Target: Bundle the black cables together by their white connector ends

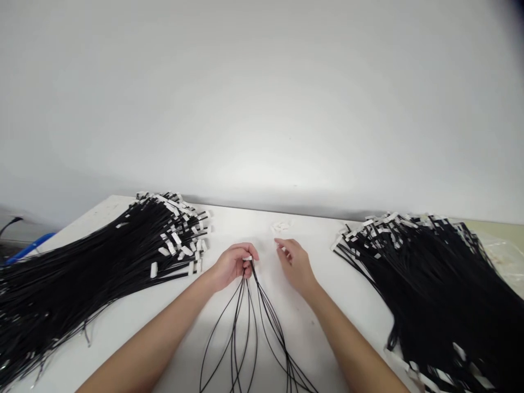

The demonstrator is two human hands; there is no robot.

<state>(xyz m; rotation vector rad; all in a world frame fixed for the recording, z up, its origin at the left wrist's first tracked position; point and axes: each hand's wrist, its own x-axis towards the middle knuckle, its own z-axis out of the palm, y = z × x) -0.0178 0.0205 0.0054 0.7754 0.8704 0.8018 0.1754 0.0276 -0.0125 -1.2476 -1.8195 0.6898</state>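
Several thin black cables hang from my left hand, whose fingers are closed round their upper ends. A small white connector shows between its thumb and index finger. To the right, my right hand is held just above the table, apart from the cables. Its fingers are curled with the thumb and index finger close together; a tiny whitish bit shows by them, too small to name. Just beyond those fingertips lies a little pile of small white pieces.
A large bundle of black cables with white connector ends covers the left of the white table. Another such bundle lies on the right, beside a clear plastic bag. Behind stands a pale wall. Something blue is at far left.
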